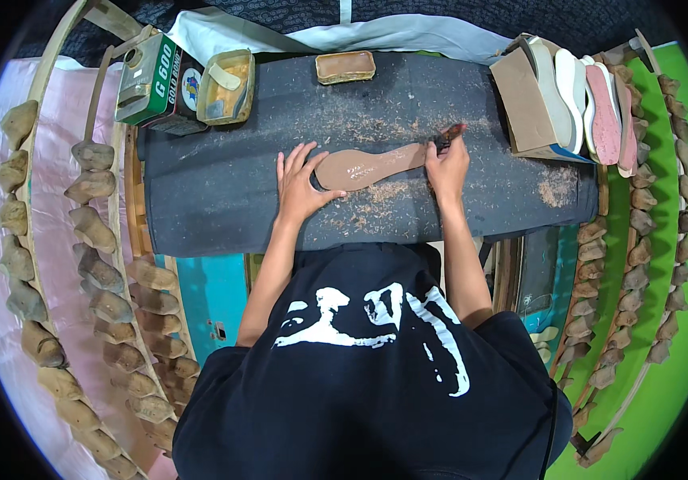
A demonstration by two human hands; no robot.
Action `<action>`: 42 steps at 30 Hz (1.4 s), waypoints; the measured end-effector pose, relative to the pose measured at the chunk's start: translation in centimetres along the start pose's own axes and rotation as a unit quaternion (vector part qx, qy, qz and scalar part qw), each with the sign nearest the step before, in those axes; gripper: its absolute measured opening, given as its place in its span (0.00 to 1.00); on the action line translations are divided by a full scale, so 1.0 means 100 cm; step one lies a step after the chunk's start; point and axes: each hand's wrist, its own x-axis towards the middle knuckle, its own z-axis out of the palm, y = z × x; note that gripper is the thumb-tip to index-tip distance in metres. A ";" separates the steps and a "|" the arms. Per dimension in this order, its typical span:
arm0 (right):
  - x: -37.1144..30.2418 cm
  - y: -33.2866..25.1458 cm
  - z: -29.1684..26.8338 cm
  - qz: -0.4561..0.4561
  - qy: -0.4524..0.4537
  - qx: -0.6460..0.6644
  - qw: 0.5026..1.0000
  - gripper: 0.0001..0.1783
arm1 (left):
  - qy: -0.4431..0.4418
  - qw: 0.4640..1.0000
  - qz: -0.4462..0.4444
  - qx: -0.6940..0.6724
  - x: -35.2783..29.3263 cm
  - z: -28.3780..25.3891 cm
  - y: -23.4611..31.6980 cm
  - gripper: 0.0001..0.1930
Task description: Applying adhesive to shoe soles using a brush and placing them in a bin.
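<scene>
Trimming work, I judge: my left hand (302, 186) lies open, pinning the brown sole (366, 167) flat on the dark counter (224, 200), my right hand (448, 164) closed around a small knife (449, 137) at its heel. I'd press firmly and pare shallow.

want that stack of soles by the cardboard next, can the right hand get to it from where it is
Probably yes. The right hand is at the heel end of the brown sole, holding a small tool, and only bare dark mat with shavings lies between it and the stack of soles. It would need to free its grip first.
</scene>
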 end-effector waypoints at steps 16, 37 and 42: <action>0.001 0.007 0.002 -0.002 0.041 -0.033 0.999 0.13 | 0.020 0.999 0.039 0.030 -0.001 0.004 -0.005 0.47; 0.008 0.005 -0.013 -0.065 0.123 -0.170 0.976 0.10 | -0.062 0.996 0.070 0.004 0.008 -0.019 -0.019 0.44; -0.057 -0.030 0.035 -0.188 -0.003 -0.233 0.954 0.17 | -0.046 0.995 0.089 0.013 0.007 -0.014 -0.023 0.44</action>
